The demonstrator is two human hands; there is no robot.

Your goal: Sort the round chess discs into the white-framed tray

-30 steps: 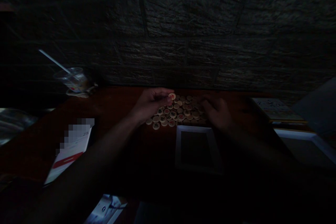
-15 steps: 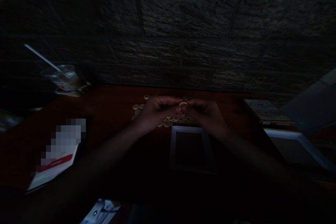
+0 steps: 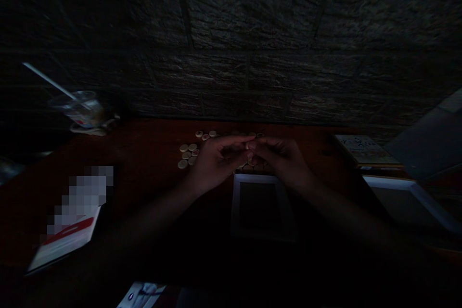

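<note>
Round wooden xiangqi pieces (image 3: 187, 154) lie flat in a loose group on a dark red wooden table (image 3: 151, 154), with more showing under and beyond my hands. My left hand (image 3: 220, 161) and my right hand (image 3: 283, 159) are together above the pieces, their fingertips meeting. The curled fingers hide whatever lies between them, and no piece shows there. Both hands are dark and the lower pieces are partly covered.
A white-edged frame (image 3: 252, 178) lies just below my hands, and another (image 3: 388, 183) lies at the right beside a printed card (image 3: 366, 150). A plastic cup with a straw (image 3: 81, 108) stands back left, near a brick wall (image 3: 234, 33). A white-and-red booklet (image 3: 65, 243) lies front left.
My hands have closed further together, hiding the piece that showed between my fingertips. More pieces show at the left of my left hand. The whole view has shifted slightly left.
</note>
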